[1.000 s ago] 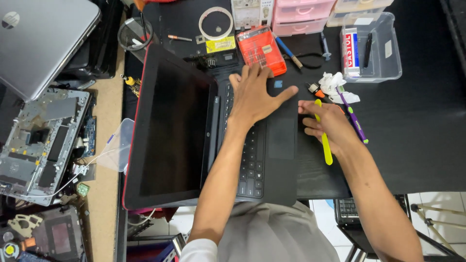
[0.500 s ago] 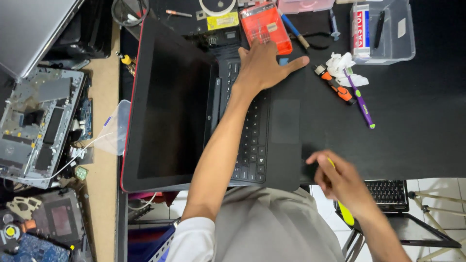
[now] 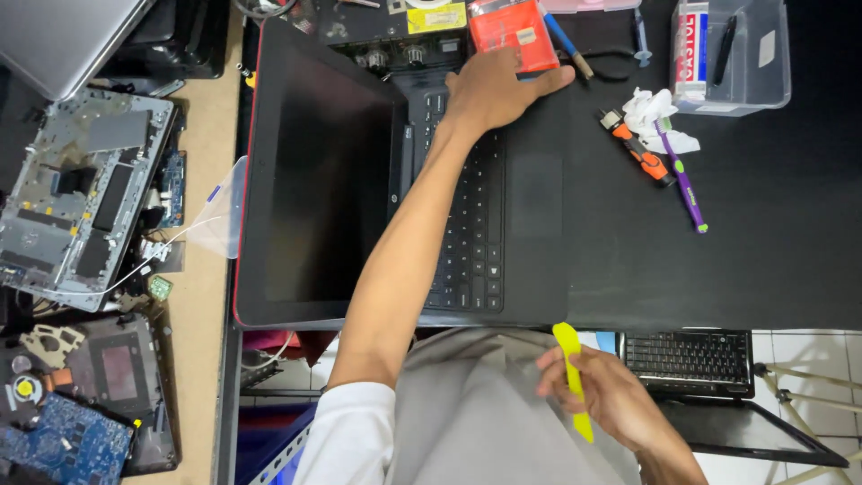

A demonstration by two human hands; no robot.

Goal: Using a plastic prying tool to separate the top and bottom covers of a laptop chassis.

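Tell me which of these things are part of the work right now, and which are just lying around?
In use:
- laptop, left hand pressing on its far corner
- yellow pry tool, held in right hand

Lying about:
- purple pen
- orange screwdriver
- crumpled tissue
- red box
- clear tub
- stripped laptop base

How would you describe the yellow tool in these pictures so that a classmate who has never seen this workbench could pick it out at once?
Start at the open black laptop with the red edge, lying on the black mat. Go past its near edge, off the mat, to the right hand above the person's lap. The yellow pry tool held there is a flat, slim plastic strip, the only bright yellow tool and the only one off the bench.
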